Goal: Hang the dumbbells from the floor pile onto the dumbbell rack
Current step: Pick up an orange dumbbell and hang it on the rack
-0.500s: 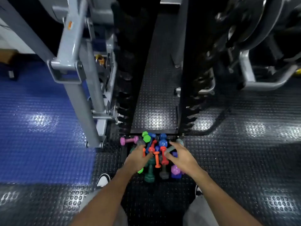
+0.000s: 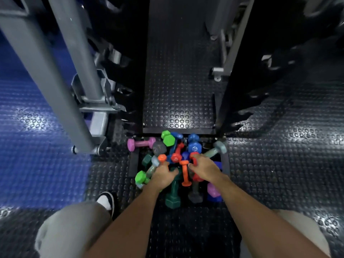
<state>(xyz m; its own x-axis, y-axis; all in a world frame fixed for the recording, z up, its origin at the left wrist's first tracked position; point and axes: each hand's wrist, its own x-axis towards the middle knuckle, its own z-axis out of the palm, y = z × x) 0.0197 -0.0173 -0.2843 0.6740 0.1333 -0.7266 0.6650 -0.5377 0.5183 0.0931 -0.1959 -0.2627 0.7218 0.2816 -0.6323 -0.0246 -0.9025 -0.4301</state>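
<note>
The floor pile of coloured dumbbells (image 2: 178, 164) lies on the studded black floor (image 2: 279, 174) at the foot of the dumbbell rack (image 2: 229, 101), handles crossing every way. A pink dumbbell (image 2: 141, 143) at the pile's far left edge lies crosswise, long axis left to right. A dark green dumbbell (image 2: 173, 190) points toward me, one head nearest my knees. An orange dumbbell (image 2: 185, 172) runs near to far between my hands. My left hand (image 2: 162, 176) curls around a pale grey-green dumbbell (image 2: 149, 172) slanting from near left to far right, beside a bright green head (image 2: 140, 176). My right hand (image 2: 204, 169) grips the handle of a second pale dumbbell (image 2: 214, 150), angled away toward the rack's right upright. A grey machine frame (image 2: 61, 86) stands at left.
</note>
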